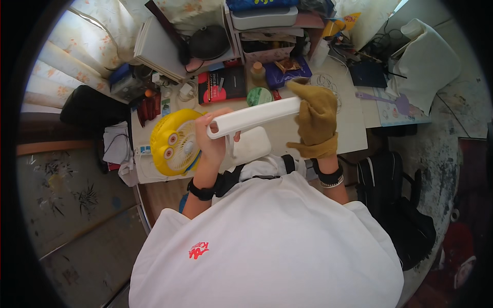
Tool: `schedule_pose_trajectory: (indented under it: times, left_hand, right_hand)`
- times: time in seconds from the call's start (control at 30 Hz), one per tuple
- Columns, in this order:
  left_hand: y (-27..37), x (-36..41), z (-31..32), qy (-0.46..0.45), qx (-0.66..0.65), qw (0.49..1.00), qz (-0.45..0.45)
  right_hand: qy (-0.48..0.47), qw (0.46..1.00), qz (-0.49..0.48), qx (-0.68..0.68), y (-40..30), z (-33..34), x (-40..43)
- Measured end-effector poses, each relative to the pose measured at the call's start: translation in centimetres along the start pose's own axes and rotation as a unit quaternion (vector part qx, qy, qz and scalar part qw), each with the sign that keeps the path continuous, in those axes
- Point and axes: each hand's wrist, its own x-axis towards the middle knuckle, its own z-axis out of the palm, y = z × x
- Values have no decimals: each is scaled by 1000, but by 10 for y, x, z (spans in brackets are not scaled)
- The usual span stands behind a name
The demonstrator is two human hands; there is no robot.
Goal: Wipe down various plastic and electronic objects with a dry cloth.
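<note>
My left hand [212,142] is closed around the near end of a long white hollow bar [256,115], which looks like plastic. At the bar's other end is my right hand, covered by an ochre cloth [317,111]; the cloth hides the fingers, so their grip cannot be made out. Beside my left wrist stands a yellow fan with cartoon eyes [175,142]. A white padded object [252,144] lies on the desk below the bar. Just beyond the bar sits a round green container [260,96].
On the white desk [350,133] are a black and red box [223,84], a bottle with an orange cap [257,73], a purple packet [273,75], coiled cables and a purple fly swatter [400,102]. A black chair [400,215] stands at the right.
</note>
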Motion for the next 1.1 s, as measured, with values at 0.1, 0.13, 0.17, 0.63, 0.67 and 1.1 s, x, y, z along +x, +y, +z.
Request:
schedule_pose_trajectory:
  times: [0.1,0.13,0.17,0.63,0.67,1.1]
  left_hand:
    - [0,3,-1,-37,57,997,-25]
    - [-1,2,-1,-73,75,994,-33]
    - [-4,1,0,-71,76,994,-31]
    - [-11,-2,22,-78,310,947,29]
    - [-6,-3,23,-79,309,947,29]
    - [3,-5,-24,-64,610,770,175]
  right_hand:
    - [-39,998,-37,33,-14,7,11]
    - [-52,996,-58,46,-21,10,16]
    - [-65,993,-78,57,-29,13,21]
    - [-150,981,-85,87,-27,36,25]
    - [-140,983,-96,73,-29,33,29]
    - [-83,993,72,37,49,-17,-26]
